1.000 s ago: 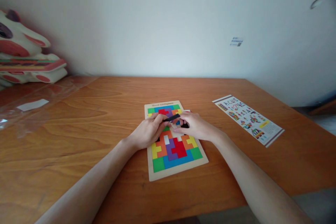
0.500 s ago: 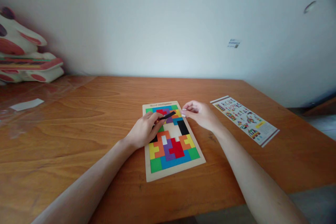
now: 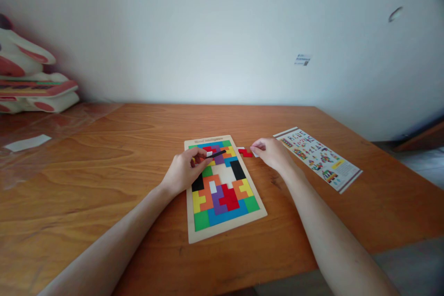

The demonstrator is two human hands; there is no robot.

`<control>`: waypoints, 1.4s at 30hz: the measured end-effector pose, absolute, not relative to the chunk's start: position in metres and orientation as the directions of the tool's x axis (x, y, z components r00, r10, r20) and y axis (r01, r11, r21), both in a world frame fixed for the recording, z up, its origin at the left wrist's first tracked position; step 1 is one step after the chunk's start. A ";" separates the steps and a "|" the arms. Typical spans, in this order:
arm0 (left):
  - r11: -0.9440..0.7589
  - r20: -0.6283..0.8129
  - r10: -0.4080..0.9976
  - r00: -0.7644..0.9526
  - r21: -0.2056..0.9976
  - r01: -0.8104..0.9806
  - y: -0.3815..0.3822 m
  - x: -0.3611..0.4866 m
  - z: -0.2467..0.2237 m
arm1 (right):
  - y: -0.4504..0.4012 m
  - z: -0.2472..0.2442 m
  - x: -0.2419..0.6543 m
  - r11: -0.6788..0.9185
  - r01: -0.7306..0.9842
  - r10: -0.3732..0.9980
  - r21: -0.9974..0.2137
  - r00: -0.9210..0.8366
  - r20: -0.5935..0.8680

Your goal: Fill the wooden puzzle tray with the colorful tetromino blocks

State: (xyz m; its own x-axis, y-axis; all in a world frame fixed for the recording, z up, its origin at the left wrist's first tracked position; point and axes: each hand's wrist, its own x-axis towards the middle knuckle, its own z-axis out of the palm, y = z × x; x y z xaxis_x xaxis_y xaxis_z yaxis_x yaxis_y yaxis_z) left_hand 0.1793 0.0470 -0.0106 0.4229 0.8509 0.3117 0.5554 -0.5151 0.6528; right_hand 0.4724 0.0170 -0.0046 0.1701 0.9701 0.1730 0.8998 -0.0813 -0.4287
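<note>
A wooden puzzle board (image 3: 262, 213) lies on the table, filled with coloured pieces except for a bare patch (image 3: 225, 174) near its middle. Over the board's upper left part, my left hand (image 3: 183, 170) pinches a thin black piece (image 3: 216, 154). My right hand (image 3: 272, 151) is just beyond the board's right edge, with a small white piece (image 3: 255, 151) between thumb and fingers. A red piece (image 3: 245, 152) lies between that hand and the board, with a bit of white beside it.
A printed pattern sheet (image 3: 319, 159) lies on the right of the table (image 3: 138, 148). At the far left are a toy dog with a keyboard (image 3: 41, 88), a clear plastic sheet and a white paper strip (image 3: 27, 143). A wall stands behind.
My right hand has shifted slightly right of the board, and the red piece beside it now shows. My left hand still holds the black piece, drawn back a little from the board's upper middle.
</note>
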 end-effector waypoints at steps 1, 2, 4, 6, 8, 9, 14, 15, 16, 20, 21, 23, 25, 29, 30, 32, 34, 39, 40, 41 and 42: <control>-0.505 0.302 0.856 0.419 0.658 0.559 0.047 0.179 -0.010 | 0.016 -0.003 0.471 -0.041 0.906 0.970 -0.421 0.137 0.200; -0.502 0.296 0.858 0.420 0.659 0.560 0.047 0.179 -0.010 | 0.015 0.000 0.468 0.010 0.905 0.971 -0.426 0.093 0.222; -0.511 0.294 0.852 0.434 0.652 0.560 0.047 0.179 -0.011 | 0.014 0.003 0.464 0.099 0.879 0.975 -0.466 0.008 0.222; -0.529 0.300 0.840 0.453 0.642 0.556 0.047 0.179 -0.012 | 0.013 0.003 0.460 0.119 0.841 0.984 -0.528 -0.028 0.176; -0.541 0.308 0.832 0.462 0.633 0.553 0.047 0.179 -0.012 | 0.014 0.000 0.459 0.086 0.810 0.991 -0.580 -0.011 0.131; -0.543 0.308 0.831 0.464 0.631 0.554 0.047 0.179 -0.012 | 0.015 -0.003 0.459 0.068 0.791 0.993 -0.608 0.004 0.116; -0.536 0.293 0.834 0.467 0.632 0.560 0.047 0.179 -0.014 | 0.019 -0.012 0.465 0.051 0.718 0.997 -0.694 0.009 0.083; -0.532 0.291 0.837 0.464 0.634 0.561 0.048 0.179 -0.014 | 0.018 -0.011 0.465 0.061 0.715 0.996 -0.697 -0.003 0.084; -0.527 0.288 0.839 0.461 0.636 0.563 0.048 0.179 -0.014 | 0.018 -0.009 0.465 0.068 0.713 0.996 -0.698 -0.008 0.090; -0.514 0.276 0.847 0.454 0.640 0.571 0.047 0.179 -0.014 | 0.012 0.006 0.458 0.088 0.671 0.988 -0.736 0.033 0.148; -0.512 0.274 0.849 0.452 0.640 0.574 0.047 0.179 -0.014 | 0.010 0.009 0.454 0.091 0.628 0.989 -0.773 0.036 0.145; -0.505 0.271 0.853 0.446 0.642 0.576 0.047 0.179 -0.014 | 0.007 0.014 0.444 0.072 0.480 0.997 -0.875 0.001 0.082; -0.500 0.270 0.857 0.440 0.647 0.577 0.048 0.180 -0.014 | 0.004 0.017 0.434 0.004 0.317 0.995 -0.948 -0.094 -0.027; -0.495 0.267 0.858 0.438 0.654 0.572 0.048 0.180 -0.015 | -0.002 0.018 0.417 -0.098 0.236 0.950 -0.967 -0.267 -0.162; -0.495 0.266 0.858 0.438 0.655 0.571 0.048 0.180 -0.015 | -0.003 0.019 0.415 -0.115 0.249 0.947 -0.962 -0.265 -0.182; -0.487 0.269 0.864 0.425 0.656 0.576 0.048 0.180 -0.014 | -0.004 0.019 0.415 -0.156 0.269 0.953 -0.950 -0.214 -0.217; -0.473 0.275 0.875 0.399 0.662 0.581 0.048 0.180 -0.014 | -0.004 0.020 0.416 -0.186 0.280 0.956 -0.942 -0.169 -0.239; -0.466 0.281 0.879 0.385 0.680 0.567 0.049 0.179 -0.013 | -0.003 0.018 0.415 -0.192 0.323 0.946 -0.927 -0.190 -0.263; -0.467 0.280 0.878 0.388 0.678 0.568 0.049 0.180 -0.013 | -0.004 0.018 0.413 -0.166 0.336 0.951 -0.927 -0.194 -0.240; -0.466 0.278 0.878 0.390 0.678 0.569 0.049 0.180 -0.013 | -0.004 0.017 0.411 -0.134 0.349 0.957 -0.928 -0.198 -0.212; -0.464 0.275 0.879 0.390 0.679 0.569 0.048 0.180 -0.012 | -0.004 0.017 0.408 -0.106 0.358 0.962 -0.928 -0.200 -0.187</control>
